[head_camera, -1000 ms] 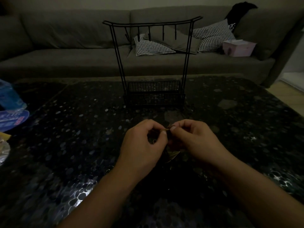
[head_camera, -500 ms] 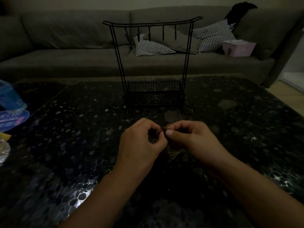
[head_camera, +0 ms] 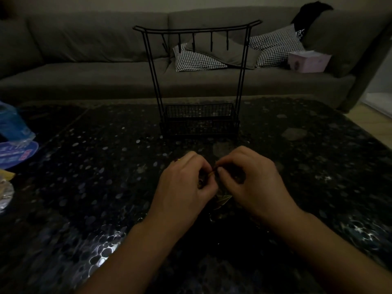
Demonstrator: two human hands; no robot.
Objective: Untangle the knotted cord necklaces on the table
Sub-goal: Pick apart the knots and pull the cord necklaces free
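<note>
— So, where are your hands right now?

— Both low over the dark speckled table [head_camera: 89,187], close together, knuckles nearly meeting. Your left hand [head_camera: 184,187] has its fingers curled in, thumb and forefinger pinching a bit of the knotted cord necklaces [head_camera: 212,174]. Your right hand [head_camera: 252,183] faces it, fingers bent, thumb tip pressed right at the same spot on the cord.

— And the rest of the tangle?

— It hangs between and under your palms; a pale pendant-like piece [head_camera: 222,199] pokes out below, just above the tabletop. The light is dim, so you can't make out how many strands run through the knot.

— What's ahead of you?

— A black wire jewellery stand [head_camera: 197,81] sits upright beyond your hands, hooks along its top bar, a mesh basket at its base. Behind it, a grey sofa [head_camera: 84,66] with checked cushions [head_camera: 197,60] and a pink tissue box [head_camera: 308,61]. At your far left, blue plastic packaging [head_camera: 12,128] lies on the table's edge.
</note>
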